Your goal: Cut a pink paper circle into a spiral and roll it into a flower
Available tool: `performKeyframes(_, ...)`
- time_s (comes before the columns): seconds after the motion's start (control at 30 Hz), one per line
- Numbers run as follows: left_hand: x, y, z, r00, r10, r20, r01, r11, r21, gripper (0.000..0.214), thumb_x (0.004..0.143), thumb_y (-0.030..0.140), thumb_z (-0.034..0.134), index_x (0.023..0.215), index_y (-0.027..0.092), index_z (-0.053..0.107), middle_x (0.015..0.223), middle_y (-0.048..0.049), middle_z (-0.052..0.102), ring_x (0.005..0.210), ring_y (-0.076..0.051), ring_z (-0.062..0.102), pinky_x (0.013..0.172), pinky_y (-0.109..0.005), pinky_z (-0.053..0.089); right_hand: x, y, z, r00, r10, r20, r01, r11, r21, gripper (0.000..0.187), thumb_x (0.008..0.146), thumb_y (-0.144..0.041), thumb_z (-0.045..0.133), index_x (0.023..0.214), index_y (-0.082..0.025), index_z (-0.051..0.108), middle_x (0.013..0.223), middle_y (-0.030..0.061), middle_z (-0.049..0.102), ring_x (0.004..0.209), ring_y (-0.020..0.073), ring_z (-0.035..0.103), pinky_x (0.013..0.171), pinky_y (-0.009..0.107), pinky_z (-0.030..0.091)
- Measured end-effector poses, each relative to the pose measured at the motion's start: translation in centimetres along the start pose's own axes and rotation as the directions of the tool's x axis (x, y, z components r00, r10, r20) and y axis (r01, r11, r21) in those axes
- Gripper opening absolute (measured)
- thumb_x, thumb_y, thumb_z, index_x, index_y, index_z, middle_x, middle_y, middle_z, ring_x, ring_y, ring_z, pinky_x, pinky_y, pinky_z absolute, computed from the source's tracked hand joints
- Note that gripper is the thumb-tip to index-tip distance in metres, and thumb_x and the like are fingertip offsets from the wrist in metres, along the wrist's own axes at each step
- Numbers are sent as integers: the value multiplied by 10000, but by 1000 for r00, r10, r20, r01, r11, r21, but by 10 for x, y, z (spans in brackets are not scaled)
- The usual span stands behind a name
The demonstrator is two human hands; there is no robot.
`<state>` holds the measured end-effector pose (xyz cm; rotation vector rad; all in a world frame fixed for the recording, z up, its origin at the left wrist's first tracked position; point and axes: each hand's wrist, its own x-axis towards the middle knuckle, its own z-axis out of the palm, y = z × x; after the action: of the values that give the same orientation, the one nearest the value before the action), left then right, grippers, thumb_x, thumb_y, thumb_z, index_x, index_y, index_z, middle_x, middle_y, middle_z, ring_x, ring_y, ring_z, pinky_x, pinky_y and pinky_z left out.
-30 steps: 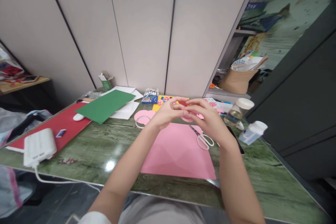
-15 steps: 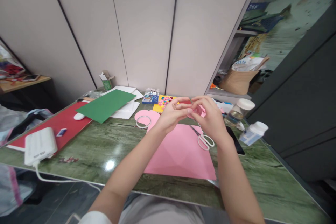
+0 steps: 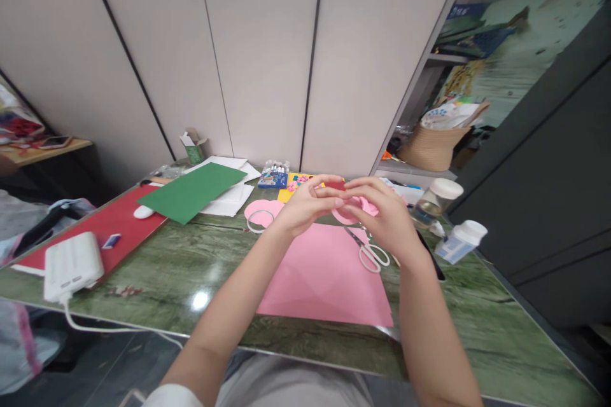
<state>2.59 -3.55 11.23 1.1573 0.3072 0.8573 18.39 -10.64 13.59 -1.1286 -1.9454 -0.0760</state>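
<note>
My left hand (image 3: pixel 305 208) and my right hand (image 3: pixel 382 210) meet above the table with their fingertips together. Thumbs and fingers of both close on a small curved pink paper piece (image 3: pixel 344 215), mostly hidden behind them. Below lies a large pink paper sheet (image 3: pixel 324 280). White-handled scissors (image 3: pixel 373 258) rest on its right edge, under my right hand. Left of my left hand, a pink scalloped paper cutout (image 3: pixel 267 207) lies flat, with a pale ring (image 3: pixel 260 231) overlapping it.
Farther back are a yellow sheet (image 3: pixel 285 196) bearing small colourful pieces and a blue marker box (image 3: pixel 273 179). Green paper (image 3: pixel 195 192), red paper (image 3: pixel 52 238) and a white power bank (image 3: pixel 74 265) lie left. A jar (image 3: pixel 436 200), white bottle (image 3: pixel 462 241) and dark phone (image 3: pixel 433 259) stand or lie right.
Both hands stay close together, with small finger shifts. My right hand has turned slightly and its fingers reach more to the left; the pink piece shows lower beneath the fingers.
</note>
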Motion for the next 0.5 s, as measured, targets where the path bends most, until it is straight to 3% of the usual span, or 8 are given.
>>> performKeyframes(0.23, 0, -1, 5, 1000, -5, 5, 5, 1000, -20, 458, 620, 158, 762, 1038, 180, 577, 911, -56, 674, 858, -174, 650, 823, -357, 473, 0, 3, 2, 999, 1, -45, -2, 1000, -29, 116, 818, -202, 578, 920, -244, 616, 1006, 52, 609, 944, 200, 582, 817, 364, 455)
performKeyframes(0.5, 2, -7, 11, 996, 64, -56, -68, 995, -77, 393, 611, 145, 759, 959, 160, 575, 814, -27, 682, 745, -140, 653, 749, -306, 484, 1, 1, 1, 999, 11, -41, -11, 1000, -7, 94, 821, -226, 579, 910, -238, 606, 991, 42, 616, 954, 190, 580, 826, 350, 452)
